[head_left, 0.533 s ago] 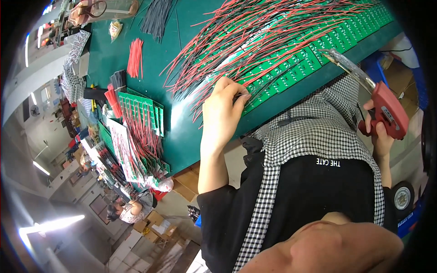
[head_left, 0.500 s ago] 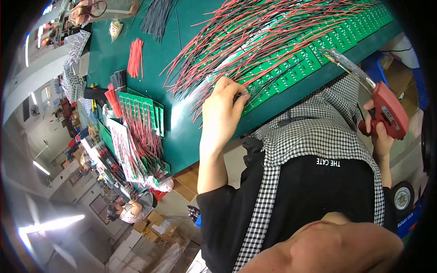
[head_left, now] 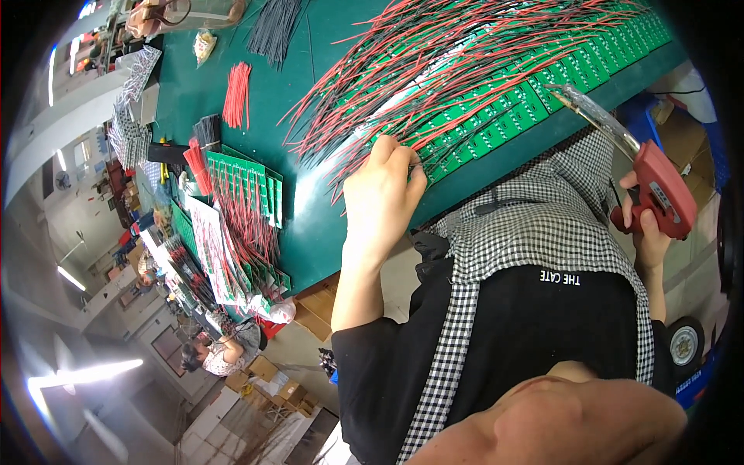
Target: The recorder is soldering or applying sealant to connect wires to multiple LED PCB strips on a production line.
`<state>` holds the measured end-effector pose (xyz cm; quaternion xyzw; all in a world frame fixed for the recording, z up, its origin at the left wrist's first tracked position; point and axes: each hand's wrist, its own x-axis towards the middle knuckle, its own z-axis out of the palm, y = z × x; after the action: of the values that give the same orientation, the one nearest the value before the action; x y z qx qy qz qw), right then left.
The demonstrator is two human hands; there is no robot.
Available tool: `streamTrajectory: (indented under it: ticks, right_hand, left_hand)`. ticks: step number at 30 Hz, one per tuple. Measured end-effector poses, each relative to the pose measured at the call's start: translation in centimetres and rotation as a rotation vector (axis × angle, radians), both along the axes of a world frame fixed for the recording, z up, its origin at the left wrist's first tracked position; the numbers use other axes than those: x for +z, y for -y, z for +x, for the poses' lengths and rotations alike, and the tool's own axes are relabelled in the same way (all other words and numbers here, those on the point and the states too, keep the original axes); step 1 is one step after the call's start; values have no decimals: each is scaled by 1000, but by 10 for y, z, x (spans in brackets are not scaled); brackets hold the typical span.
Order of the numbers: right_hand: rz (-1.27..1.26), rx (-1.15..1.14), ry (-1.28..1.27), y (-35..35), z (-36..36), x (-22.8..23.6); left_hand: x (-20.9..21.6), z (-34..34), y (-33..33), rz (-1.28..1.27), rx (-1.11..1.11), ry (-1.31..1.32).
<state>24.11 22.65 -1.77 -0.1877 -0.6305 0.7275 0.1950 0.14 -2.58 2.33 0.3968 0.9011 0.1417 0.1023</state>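
A long row of green circuit boards (head_left: 496, 128) with many red and black wires (head_left: 434, 62) fanning off it lies across the green table (head_left: 310, 225). My left hand (head_left: 380, 194) rests at the near end of the row, its fingers curled and pinched on the edge of the boards among the wires. What the fingertips grip is partly hidden. My right hand (head_left: 647, 232) is off the table's edge at the right, closed round the grip of a red soldering gun (head_left: 659, 186). The gun's metal tip (head_left: 589, 108) points up towards the boards.
A stack of wired green boards (head_left: 244, 190) lies at the table's left. Bundles of loose red wires (head_left: 236, 93) and black wires (head_left: 275, 27) lie further back. Another person (head_left: 213, 356) sits below left, near cardboard boxes (head_left: 275, 384). A blue crate (head_left: 639, 116) stands under the table on the right.
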Motion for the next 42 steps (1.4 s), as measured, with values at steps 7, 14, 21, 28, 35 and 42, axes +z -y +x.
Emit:
streamTrajectory:
  ticks: [7, 14, 21, 28, 35, 42]
  right_hand:
    - [5, -8, 13, -5, 3, -3]
    - [-6, 24, 13, -9, 1, -10]
    - [-27, -31, -18, -14, 0, -1]
    - [-29, -58, -13, -18, 1, -3]
    - [-128, 37, 48, -15, 8, 2]
    - [-222, 78, 160, -14, 19, 0]
  left_hand:
    - [3, -4, -1, 64, 28, 40]
    - [38, -26, 30, 725, 552, 284]
    - [39, -23, 8, 764, 399, 855]
    - [30, -1, -53, 480, 315, 781]
    - [-12, 19, -106, 490, -118, 220]
    - [-31, 20, -112, 307, -338, -208]
